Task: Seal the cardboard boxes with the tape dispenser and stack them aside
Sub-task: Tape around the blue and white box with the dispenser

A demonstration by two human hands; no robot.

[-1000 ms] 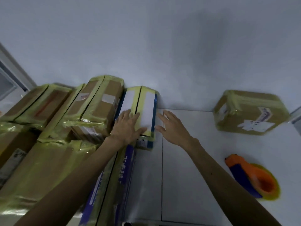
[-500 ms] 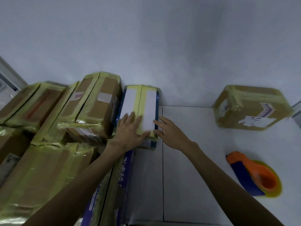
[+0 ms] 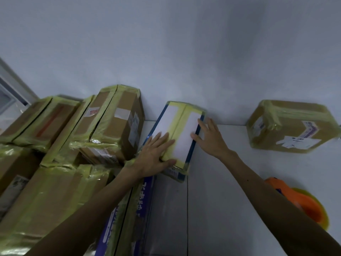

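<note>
White floor tiles (image 3: 217, 191) and a bare wall frame a person setting a taped blue box (image 3: 180, 134) beside the stack (image 3: 108, 130), left hand (image 3: 154, 157) flat and open on its lid, right hand (image 3: 209, 138) open against its side edge, neither clamped. With no firm hold, a push could skew it or jolt the leaning stack. The dispenser (image 3: 302, 202) lies well apart at right, near another box (image 3: 293, 126).

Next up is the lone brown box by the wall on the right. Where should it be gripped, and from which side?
Grip the brown box by its two short ends, one hand on each, coming from the front. Its back appears close to the wall, so reaching behind looks blocked. Both ends look clear; the tape dispenser lies nearer the camera.
</note>
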